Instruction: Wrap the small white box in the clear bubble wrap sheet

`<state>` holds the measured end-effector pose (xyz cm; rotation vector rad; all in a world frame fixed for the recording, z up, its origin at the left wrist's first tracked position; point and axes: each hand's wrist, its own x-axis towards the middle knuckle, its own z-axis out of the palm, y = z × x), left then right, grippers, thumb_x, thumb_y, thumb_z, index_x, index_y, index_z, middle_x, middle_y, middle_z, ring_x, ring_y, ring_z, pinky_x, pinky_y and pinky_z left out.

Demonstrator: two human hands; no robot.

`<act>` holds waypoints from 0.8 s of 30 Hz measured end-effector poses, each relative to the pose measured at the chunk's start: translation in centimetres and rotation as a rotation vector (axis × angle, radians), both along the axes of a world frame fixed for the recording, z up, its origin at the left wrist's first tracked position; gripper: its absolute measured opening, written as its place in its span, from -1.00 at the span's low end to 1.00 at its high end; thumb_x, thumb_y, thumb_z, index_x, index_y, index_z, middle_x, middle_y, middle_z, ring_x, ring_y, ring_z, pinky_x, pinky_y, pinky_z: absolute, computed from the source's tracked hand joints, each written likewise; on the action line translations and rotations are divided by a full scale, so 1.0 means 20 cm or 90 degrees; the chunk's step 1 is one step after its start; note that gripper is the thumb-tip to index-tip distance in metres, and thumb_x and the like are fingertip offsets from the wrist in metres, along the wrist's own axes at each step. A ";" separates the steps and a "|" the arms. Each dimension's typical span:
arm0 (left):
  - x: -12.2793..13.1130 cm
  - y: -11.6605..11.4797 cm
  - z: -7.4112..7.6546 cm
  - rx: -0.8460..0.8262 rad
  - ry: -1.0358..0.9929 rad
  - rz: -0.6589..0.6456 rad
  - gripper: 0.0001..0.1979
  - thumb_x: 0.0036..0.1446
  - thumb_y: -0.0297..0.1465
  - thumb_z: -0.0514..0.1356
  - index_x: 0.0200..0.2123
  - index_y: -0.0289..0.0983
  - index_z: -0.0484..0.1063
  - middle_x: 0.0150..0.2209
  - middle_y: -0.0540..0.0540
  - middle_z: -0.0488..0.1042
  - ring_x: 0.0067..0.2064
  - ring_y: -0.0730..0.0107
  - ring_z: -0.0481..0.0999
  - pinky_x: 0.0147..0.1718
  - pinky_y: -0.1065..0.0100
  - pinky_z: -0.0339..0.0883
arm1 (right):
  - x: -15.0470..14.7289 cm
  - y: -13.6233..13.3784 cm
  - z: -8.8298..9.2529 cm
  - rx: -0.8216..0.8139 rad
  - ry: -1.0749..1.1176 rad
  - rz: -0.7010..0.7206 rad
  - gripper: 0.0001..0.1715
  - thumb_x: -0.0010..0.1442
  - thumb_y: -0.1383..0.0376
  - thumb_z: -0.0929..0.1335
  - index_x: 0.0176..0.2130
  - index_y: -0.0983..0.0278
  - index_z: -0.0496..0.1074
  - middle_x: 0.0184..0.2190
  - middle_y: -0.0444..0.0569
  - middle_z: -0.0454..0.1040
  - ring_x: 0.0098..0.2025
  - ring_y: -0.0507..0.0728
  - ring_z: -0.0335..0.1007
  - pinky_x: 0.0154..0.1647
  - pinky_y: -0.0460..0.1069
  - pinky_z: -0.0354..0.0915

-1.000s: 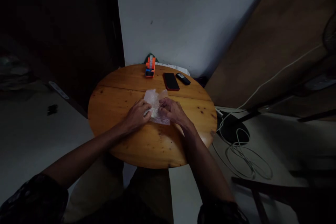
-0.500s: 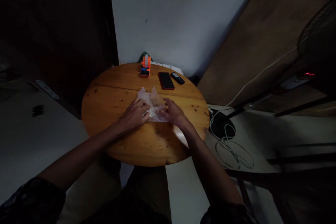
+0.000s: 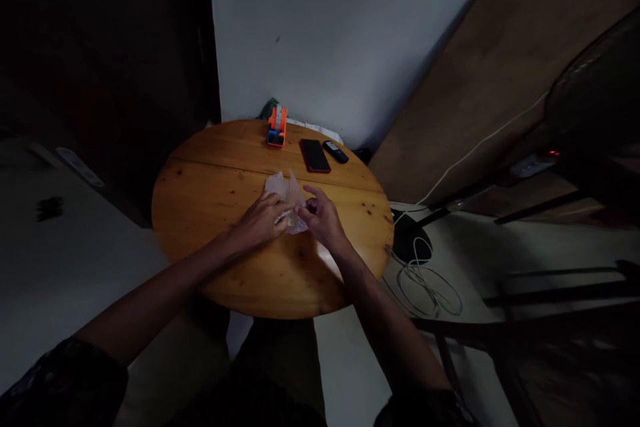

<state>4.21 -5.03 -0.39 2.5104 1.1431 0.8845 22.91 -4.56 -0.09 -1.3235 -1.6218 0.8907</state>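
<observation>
Holding crumpled bubble wrap (image 3: pixel 295 197) on the table (image 3: pixel 220 190) between both hands. Gripping its left side in the bent, nearly closed fingers of the left hand (image 3: pixel 264 217), the nearer one; touching its right edge with the half-open right hand (image 3: pixel 324 217), leaving any pinch unclear. Showing no clear long axis.

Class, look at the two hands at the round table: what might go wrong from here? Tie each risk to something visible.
1. The bubble wrap has loose, raised edges, so it might spring open if the left hand or right hand eases off.
2. The orange tape dispenser stands near the far edge of the table; a bump could perhaps topple it.
</observation>
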 end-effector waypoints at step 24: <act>-0.03 -0.02 0.02 -0.157 -0.116 0.084 -0.37 0.04 -0.46 0.21 0.23 -0.34 0.28 -0.16 -0.13 0.47 -0.17 0.27 0.48 -0.13 0.23 0.40 | -0.05 -0.11 0.02 -0.001 -0.050 0.162 -0.25 0.12 0.33 0.37 0.28 0.27 0.25 -0.11 -0.02 0.50 -0.40 -0.02 0.33 -0.33 -0.07 0.30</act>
